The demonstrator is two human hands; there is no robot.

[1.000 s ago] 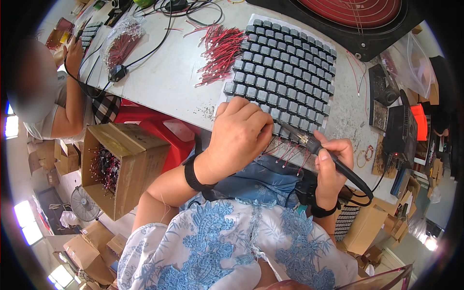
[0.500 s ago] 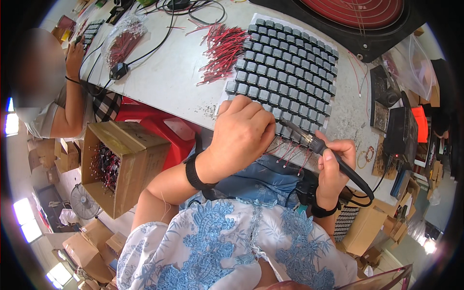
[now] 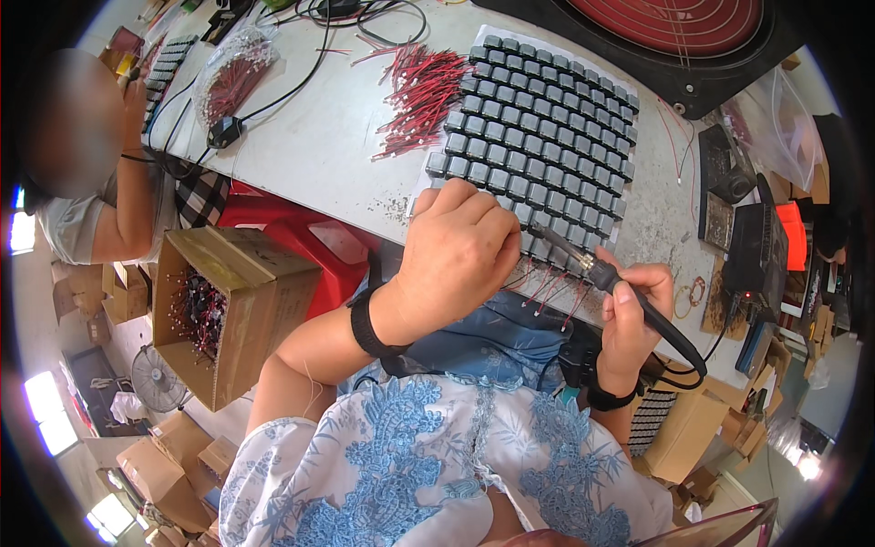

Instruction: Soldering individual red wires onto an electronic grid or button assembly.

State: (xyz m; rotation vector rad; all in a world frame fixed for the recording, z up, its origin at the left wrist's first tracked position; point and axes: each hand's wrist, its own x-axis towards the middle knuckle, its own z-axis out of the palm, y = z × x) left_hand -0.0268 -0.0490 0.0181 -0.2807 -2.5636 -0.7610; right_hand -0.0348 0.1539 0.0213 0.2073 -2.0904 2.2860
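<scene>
My right hand point(image 3: 635, 314) holds a soldering iron point(image 3: 603, 275) like a pen, its metal tip reaching left to the near row of small grey-and-black box-shaped parts point(image 3: 538, 137). These parts stand in close rows on a white board. My left hand point(image 3: 463, 239) is closed at the near left corner of the rows, fingertips pinched beside the iron's tip; what they pinch is hidden behind the hand. Several short red and black wires point(image 3: 551, 290) with white ends hang from the near row toward me. A heap of red wires point(image 3: 424, 100) lies left of the rows.
A black soldering station point(image 3: 758, 242) and a dark metal stand point(image 3: 726, 173) are at the right. A large fan point(image 3: 674, 27) lies at the far right. Left are a bag of wires point(image 3: 239, 77), a carton point(image 3: 260, 301), a red stool point(image 3: 305, 246) and a co-worker point(image 3: 118, 201).
The soldering iron and my right hand have shifted very slightly; my left hand keeps its place. At the left, the co-worker's hand has risen toward the head.
</scene>
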